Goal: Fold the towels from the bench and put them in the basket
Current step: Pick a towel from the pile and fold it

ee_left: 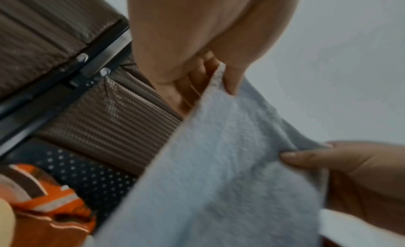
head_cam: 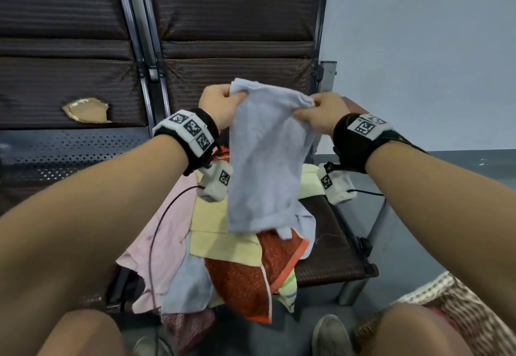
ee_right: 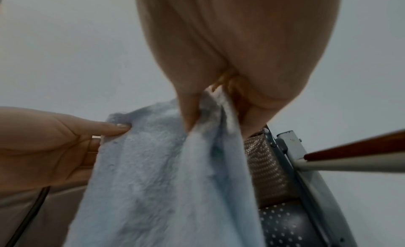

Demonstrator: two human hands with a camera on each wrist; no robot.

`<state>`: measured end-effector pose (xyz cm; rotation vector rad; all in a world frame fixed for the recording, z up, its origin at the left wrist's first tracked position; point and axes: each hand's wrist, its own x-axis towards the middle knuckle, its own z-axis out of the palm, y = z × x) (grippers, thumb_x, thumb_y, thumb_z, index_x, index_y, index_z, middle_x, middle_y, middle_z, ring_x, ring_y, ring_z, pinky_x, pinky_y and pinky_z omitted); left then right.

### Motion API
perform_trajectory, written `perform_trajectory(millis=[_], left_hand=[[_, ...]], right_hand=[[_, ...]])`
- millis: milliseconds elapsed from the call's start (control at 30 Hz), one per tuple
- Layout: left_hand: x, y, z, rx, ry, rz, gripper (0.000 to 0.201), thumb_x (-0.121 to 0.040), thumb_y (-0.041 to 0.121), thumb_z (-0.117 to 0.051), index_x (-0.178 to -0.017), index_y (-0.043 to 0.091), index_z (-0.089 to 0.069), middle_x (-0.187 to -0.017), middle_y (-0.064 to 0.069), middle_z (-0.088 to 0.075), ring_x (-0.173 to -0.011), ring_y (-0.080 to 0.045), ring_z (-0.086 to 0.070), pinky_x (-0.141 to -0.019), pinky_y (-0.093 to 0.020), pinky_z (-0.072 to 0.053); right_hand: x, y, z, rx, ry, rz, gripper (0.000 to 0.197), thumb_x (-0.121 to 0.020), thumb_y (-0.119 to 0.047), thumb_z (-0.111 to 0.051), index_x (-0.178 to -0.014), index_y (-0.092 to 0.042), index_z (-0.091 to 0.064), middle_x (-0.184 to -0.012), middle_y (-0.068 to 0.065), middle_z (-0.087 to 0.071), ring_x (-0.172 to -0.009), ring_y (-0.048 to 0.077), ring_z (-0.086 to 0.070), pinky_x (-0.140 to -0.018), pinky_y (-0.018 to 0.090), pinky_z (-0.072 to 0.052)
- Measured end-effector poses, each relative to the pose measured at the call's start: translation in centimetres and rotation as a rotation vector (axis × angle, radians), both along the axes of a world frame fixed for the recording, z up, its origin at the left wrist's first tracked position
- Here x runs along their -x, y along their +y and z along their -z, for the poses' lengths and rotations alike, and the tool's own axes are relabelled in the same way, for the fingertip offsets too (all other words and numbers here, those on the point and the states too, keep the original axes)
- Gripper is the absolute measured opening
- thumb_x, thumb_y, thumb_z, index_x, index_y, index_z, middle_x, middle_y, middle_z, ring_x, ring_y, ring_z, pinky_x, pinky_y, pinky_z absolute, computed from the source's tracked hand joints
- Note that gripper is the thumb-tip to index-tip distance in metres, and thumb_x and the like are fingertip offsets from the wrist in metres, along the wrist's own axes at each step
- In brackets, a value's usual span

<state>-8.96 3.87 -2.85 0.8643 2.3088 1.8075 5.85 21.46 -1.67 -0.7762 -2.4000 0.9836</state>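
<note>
While we hold the pale blue towel (head_cam: 265,160) up by its top edge, the folding of this one is only starting. Our left hand (head_cam: 220,104) pinches the upper left corner, thumb in front and curled fingers (ee_left: 203,74) behind the cloth, as the left wrist view shows. Our right hand (head_cam: 324,115) pinches the upper right corner, where the cloth bunches between thumb and fingers (ee_right: 188,115). So both hands are closed on the same towel, which hangs in the air above the pile of towels (head_cam: 229,258) on the tabletop (head_cam: 335,244), its lower edge just over the heap.

We judge the step in hand to be spreading the towel before its first fold. Its top edge is slack and crumpled near the right hand, so the next move probably calls for drawing the hands apart to pull it straight, then bringing corner to corner or laying it flat.

Much is hidden. We see no basket in any view for certain; a woven, checked thing (head_cam: 458,308) sits at the lower right, cut off by our arm and the picture's edge, and we cannot tell what it is. How many towels lie in the pile is unclear, since they overlap and the hanging towel covers part of them. Both wrist views are blurred and filled with palm and cloth.
</note>
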Motion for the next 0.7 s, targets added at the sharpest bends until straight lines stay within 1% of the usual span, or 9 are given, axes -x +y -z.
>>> perform_trajectory(millis=[133, 267, 300, 367, 433, 500, 567, 633, 700], left_hand=[[1.7, 1.3, -2.0, -0.23, -0.026, -0.015, 0.017, -0.092, 0.016, -0.065, -0.092, 0.003, -0.075, -0.082, -0.003, -0.068, -0.077, -0.011, -0.058, -0.069, -0.029, -0.048], [2.1, -0.7, -1.6, -0.311, -0.069, 0.123, 0.017, -0.088, 0.005, -0.067, -0.103, 0.008, -0.074, -0.103, -0.012, -0.074, -0.091, -0.015, -0.065, -0.086, -0.034, -0.055], [1.9, -1.5, -0.7, -0.287, -0.083, 0.133, 0.019, -0.086, 0.002, -0.067, -0.103, 0.008, -0.074, -0.102, -0.013, -0.074, -0.091, -0.015, -0.065, -0.086, -0.035, -0.055], [1.1, -3.4, 1.9, -0.151, -0.079, 0.132, 0.019, -0.084, 0.0, -0.069, -0.096, 0.013, -0.075, -0.087, -0.002, -0.074, -0.077, -0.007, -0.064, -0.071, -0.026, -0.055], [-0.2, -5.4, 5.2, 0.057, -0.052, 0.181, 0.012, -0.085, 0.002, -0.07, -0.089, 0.012, -0.074, -0.078, 0.001, -0.07, -0.071, -0.006, -0.06, -0.066, -0.023, -0.051], [-1.3, -7.2, 8.4, 0.308, -0.002, 0.262, 0.006, -0.089, 0.006, -0.068, -0.091, 0.002, -0.072, -0.081, -0.011, -0.068, -0.077, -0.016, -0.059, -0.073, -0.034, -0.049], [-2.4, -8.6, 10.8, 0.559, 0.015, 0.35, 0.016, -0.093, 0.009, -0.064, -0.094, -0.006, -0.07, -0.084, -0.022, -0.068, -0.076, -0.024, -0.059, -0.076, -0.043, -0.053], [-3.6, -9.8, 11.9, 0.699, -0.049, 0.453, 0.02, -0.094, 0.011, -0.062, -0.091, -0.008, -0.069, -0.078, -0.016, -0.068, -0.072, -0.024, -0.062, -0.073, -0.043, -0.057], [-4.5, -10.7, 12.4, 0.732, -0.256, 0.544, 0.017, -0.095, 0.01, -0.063, -0.087, -0.004, -0.07, -0.071, -0.008, -0.068, -0.064, -0.019, -0.065, -0.064, -0.032, -0.06]], right_hand=[[2.3, 0.4, -0.4, 0.077, 0.354, 0.006, 0.016, -0.089, -0.018, -0.059, -0.082, -0.025, -0.072, -0.071, -0.011, -0.065, -0.068, 0.003, -0.055, -0.065, 0.02, -0.045], [2.4, 0.3, 0.5, 0.068, 0.429, -0.072, 0.019, -0.091, -0.027, -0.059, -0.093, -0.017, -0.075, -0.08, -0.004, -0.071, -0.074, 0.004, -0.057, -0.071, 0.023, -0.048], [2.0, 0.2, 1.4, 0.06, 0.388, -0.082, 0.019, -0.09, -0.028, -0.06, -0.091, -0.018, -0.075, -0.079, -0.006, -0.069, -0.074, 0.004, -0.057, -0.07, 0.023, -0.047], [0.7, -0.3, 3.9, 0.047, 0.262, -0.117, 0.016, -0.089, -0.025, -0.059, -0.082, -0.022, -0.073, -0.068, -0.017, -0.062, -0.067, 0.001, -0.053, -0.063, 0.018, -0.043], [-1.1, -1.1, 6.8, 0.016, 0.093, -0.193, 0.021, -0.092, -0.019, -0.059, -0.072, -0.021, -0.066, -0.06, -0.014, -0.053, -0.061, 0.006, -0.048, -0.056, 0.018, -0.038], [-3.0, -1.7, 9.6, -0.021, -0.151, -0.283, 0.024, -0.093, -0.017, -0.06, -0.07, -0.011, -0.061, -0.06, -0.003, -0.048, -0.062, 0.015, -0.044, -0.056, 0.027, -0.038], [-4.8, -2.7, 11.9, -0.035, -0.412, -0.358, 0.029, -0.093, -0.021, -0.062, -0.072, -0.001, -0.06, -0.065, 0.006, -0.051, -0.065, 0.019, -0.048, -0.064, 0.039, -0.043], [-6.5, -3.7, 13.7, 0.145, -0.559, -0.406, 0.03, -0.092, -0.02, -0.065, -0.085, 0.009, -0.065, -0.078, 0.017, -0.062, -0.075, 0.025, -0.057, -0.075, 0.042, -0.052], [-8.0, -4.7, 14.6, 0.436, -0.586, -0.42, 0.027, -0.091, -0.012, -0.067, -0.097, 0.014, -0.066, -0.093, 0.026, -0.067, -0.084, 0.032, -0.063, -0.081, 0.045, -0.056]])
